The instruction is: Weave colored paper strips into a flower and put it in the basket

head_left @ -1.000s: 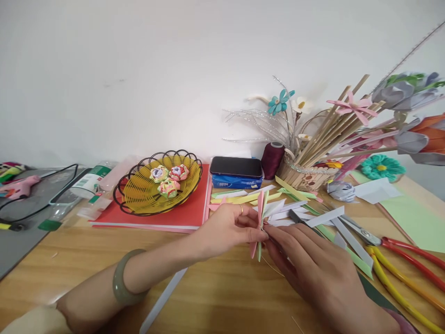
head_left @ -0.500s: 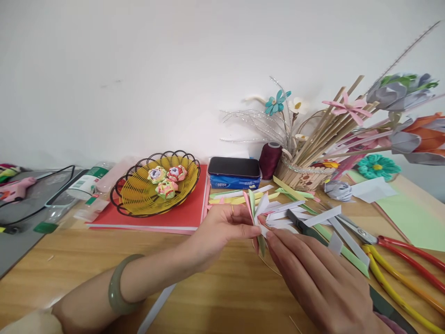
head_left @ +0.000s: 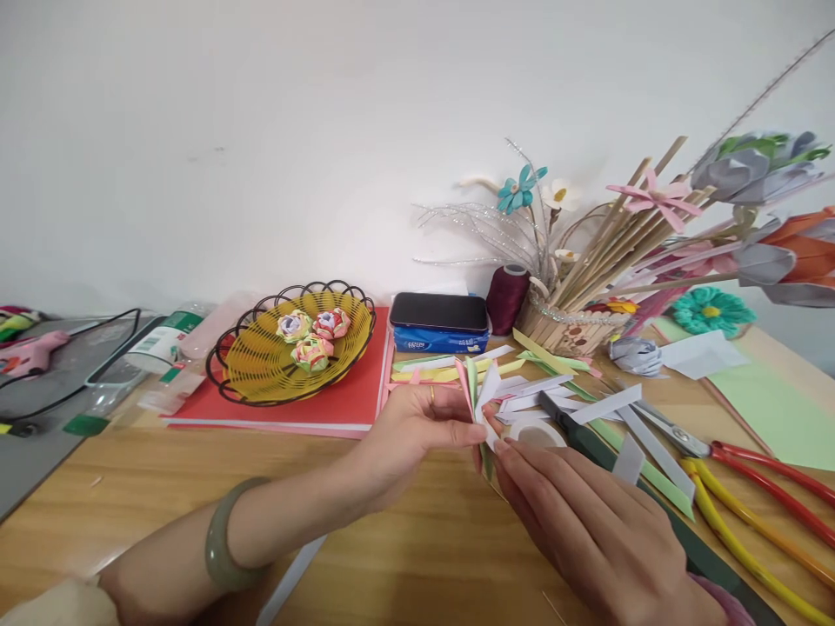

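Note:
In the middle of the head view, folded paper strips (head_left: 472, 382) in pink, green and white fan upward between my two hands. My left hand (head_left: 427, 426) pinches them near their base, thumb in front. From the right, my right hand (head_left: 580, 509) closes its fingertips on the lower end of the white strip (head_left: 488, 409). A thin wire or thread trails below the fingers; its upper end is hidden. Loose paper strips (head_left: 535, 396) lie behind the hands, beside a dark-handled tool (head_left: 567, 417). Part of a white tape roll (head_left: 538, 432) shows above my right fingers.
A yellow woven basket (head_left: 244, 369) with several folded flowers sits on red paper (head_left: 196, 409) at left. A phone (head_left: 438, 311) rests on a blue pack (head_left: 437, 339). Red-handled scissors (head_left: 737, 456) and yellow handles (head_left: 724, 513) lie right. Behind stand a thread spool (head_left: 507, 300) and flower pot (head_left: 567, 330).
My right hand has shifted slightly down and left, uncovering the white tape roll. The paper strips stay pinched between both hands.

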The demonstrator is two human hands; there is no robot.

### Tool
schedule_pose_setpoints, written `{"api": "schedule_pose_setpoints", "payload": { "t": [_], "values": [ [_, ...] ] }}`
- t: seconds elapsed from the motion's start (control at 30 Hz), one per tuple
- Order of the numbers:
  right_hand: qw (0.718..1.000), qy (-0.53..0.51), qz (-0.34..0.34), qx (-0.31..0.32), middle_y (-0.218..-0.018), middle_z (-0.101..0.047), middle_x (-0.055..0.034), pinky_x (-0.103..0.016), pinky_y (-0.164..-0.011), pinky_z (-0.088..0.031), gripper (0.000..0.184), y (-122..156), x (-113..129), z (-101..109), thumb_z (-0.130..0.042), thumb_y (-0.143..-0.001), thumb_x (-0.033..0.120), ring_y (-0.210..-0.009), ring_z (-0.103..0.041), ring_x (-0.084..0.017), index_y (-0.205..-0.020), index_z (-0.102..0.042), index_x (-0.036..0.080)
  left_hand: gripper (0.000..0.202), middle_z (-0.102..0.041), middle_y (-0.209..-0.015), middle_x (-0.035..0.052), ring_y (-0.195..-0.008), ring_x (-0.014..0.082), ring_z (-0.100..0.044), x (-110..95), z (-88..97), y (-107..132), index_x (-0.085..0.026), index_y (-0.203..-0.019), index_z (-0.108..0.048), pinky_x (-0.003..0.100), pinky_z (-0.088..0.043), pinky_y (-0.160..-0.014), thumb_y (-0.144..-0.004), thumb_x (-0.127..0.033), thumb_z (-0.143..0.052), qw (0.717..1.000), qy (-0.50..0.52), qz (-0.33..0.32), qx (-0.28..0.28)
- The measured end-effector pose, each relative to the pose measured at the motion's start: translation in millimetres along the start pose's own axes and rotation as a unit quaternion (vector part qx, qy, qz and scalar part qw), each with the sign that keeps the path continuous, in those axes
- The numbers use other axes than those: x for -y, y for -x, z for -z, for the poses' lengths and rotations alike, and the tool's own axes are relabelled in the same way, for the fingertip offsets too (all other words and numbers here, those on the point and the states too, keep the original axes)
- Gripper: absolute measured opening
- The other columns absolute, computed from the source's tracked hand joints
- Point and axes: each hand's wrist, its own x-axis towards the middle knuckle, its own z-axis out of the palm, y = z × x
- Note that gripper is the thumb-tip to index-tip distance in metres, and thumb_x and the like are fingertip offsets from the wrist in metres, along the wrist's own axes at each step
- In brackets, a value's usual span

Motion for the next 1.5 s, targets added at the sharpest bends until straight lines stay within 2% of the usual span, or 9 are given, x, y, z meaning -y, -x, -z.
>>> {"api": "schedule_pose_setpoints", "payload": {
  "t": [0.17, 0.33, 0.5, 0.67, 0.73, 0.9, 1.07, 1.33, 1.5],
  "values": [
    [0.992, 0.038, -0.112, 0.040, -0.072, -0.065, -0.0043, -0.029, -0.059, -0.041, 0.005, -12.1, -1.1, -4.4, -0.054, -0.083, 0.013, -0.065, -0.057, -0.017, -0.084, -0.059, 0.014, 0.013, -0.065, -0.076, 0.0021, -0.065, 0.0103, -0.057, 2.1, 4.9, -6.0, -0.013, -0.078, -0.069, 0.022, -0.047, -0.063, -0.065, -0.018, -0.071, 0.998, -0.042, 0.028, 0.023],
    [0.988, 0.081, -0.122, 0.057, -0.088, -0.067, -0.0075, -0.032, -0.067, -0.042, 0.022, -18.8, -0.6, -5.3, -0.054, -0.083, 0.018, -0.080, -0.059, -0.022, -0.103, -0.059, 0.013, 0.019, -0.065, -0.070, 0.0013, -0.055, 0.0094, -0.056, 2.7, 0.3, -4.6, -0.013, -0.087, -0.069, 0.022, -0.045, -0.056, -0.069, -0.020, -0.068, 0.995, -0.054, 0.052, 0.061],
    [0.991, 0.008, -0.127, 0.044, -0.083, -0.067, -0.0062, -0.031, -0.068, -0.044, 0.021, -17.0, 2.1, -6.5, -0.052, -0.084, 0.014, -0.077, -0.059, -0.020, -0.104, -0.056, 0.011, 0.018, -0.063, -0.062, -0.0003, -0.051, 0.0093, -0.056, 3.5, -0.1, -1.2, -0.014, -0.084, -0.068, 0.023, -0.045, -0.059, -0.070, -0.025, -0.069, 0.993, -0.080, 0.046, 0.073],
    [0.977, -0.088, -0.186, 0.058, -0.083, -0.064, -0.0044, -0.028, -0.063, -0.046, 0.026, -16.8, 4.6, -7.4, -0.049, -0.083, 0.009, -0.073, -0.058, -0.016, -0.109, -0.051, 0.016, 0.019, -0.056, -0.050, -0.0024, -0.057, 0.0110, -0.054, -0.1, -0.3, 1.1, -0.014, -0.075, -0.069, 0.024, -0.043, -0.068, -0.075, -0.032, -0.063, 0.987, -0.138, 0.023, 0.077],
    [0.974, -0.091, -0.202, 0.045, -0.081, -0.062, -0.0035, -0.027, -0.062, -0.047, 0.026, -16.5, 3.6, -8.1, -0.050, -0.083, 0.009, -0.071, -0.058, -0.016, -0.108, -0.050, 0.016, 0.017, -0.057, -0.052, -0.0022, -0.058, 0.0115, -0.054, -2.2, -0.9, 1.5, -0.014, -0.072, -0.068, 0.024, -0.043, -0.068, -0.075, -0.031, -0.063, 0.987, -0.145, 0.025, 0.072],
    [0.982, -0.053, -0.175, 0.038, -0.074, -0.061, -0.0028, -0.027, -0.060, -0.045, 0.023, -16.7, -2.9, -8.0, -0.054, -0.082, 0.009, -0.067, -0.056, -0.015, -0.104, -0.052, 0.013, 0.014, -0.062, -0.067, -0.0008, -0.055, 0.0095, -0.053, -4.9, -2.4, 0.7, -0.015, -0.079, -0.070, 0.025, -0.044, -0.067, -0.072, -0.026, -0.064, 0.991, -0.111, 0.032, 0.070],
    [0.989, -0.038, -0.112, 0.090, -0.072, -0.059, -0.0036, -0.031, -0.059, -0.042, 0.022, -18.0, -8.0, -3.3, -0.053, -0.084, 0.011, -0.066, -0.050, -0.017, -0.106, -0.054, 0.011, 0.020, -0.066, -0.079, 0.0023, -0.073, 0.0138, -0.058, -5.5, -1.9, -0.4, -0.015, -0.089, -0.070, 0.026, -0.045, -0.074, -0.071, -0.022, -0.065, 0.990, -0.129, 0.027, 0.049],
    [0.994, 0.028, -0.091, 0.059, -0.088, -0.062, -0.0107, -0.038, -0.069, -0.044, 0.013, -19.7, -10.3, -1.3, -0.056, -0.083, 0.016, -0.083, -0.054, -0.025, -0.095, -0.058, 0.013, 0.022, -0.066, -0.074, 0.0031, -0.066, 0.0132, -0.059, -0.9, 0.9, -2.1, -0.013, -0.084, -0.069, 0.025, -0.047, -0.068, -0.067, -0.028, -0.070, 0.992, -0.121, 0.036, 0.026],
    [0.988, -0.041, -0.129, 0.079, -0.082, -0.062, -0.0068, -0.036, -0.067, -0.044, 0.005, -22.6, -8.6, -1.8, -0.054, -0.081, 0.013, -0.078, -0.053, -0.022, -0.083, -0.055, 0.017, 0.018, -0.065, -0.072, 0.0015, -0.068, 0.0120, -0.058, 1.2, -1.7, -1.6, -0.013, -0.077, -0.068, 0.024, -0.045, -0.068, -0.061, -0.020, -0.073, 0.994, -0.095, 0.055, 0.001]
  ]
}}
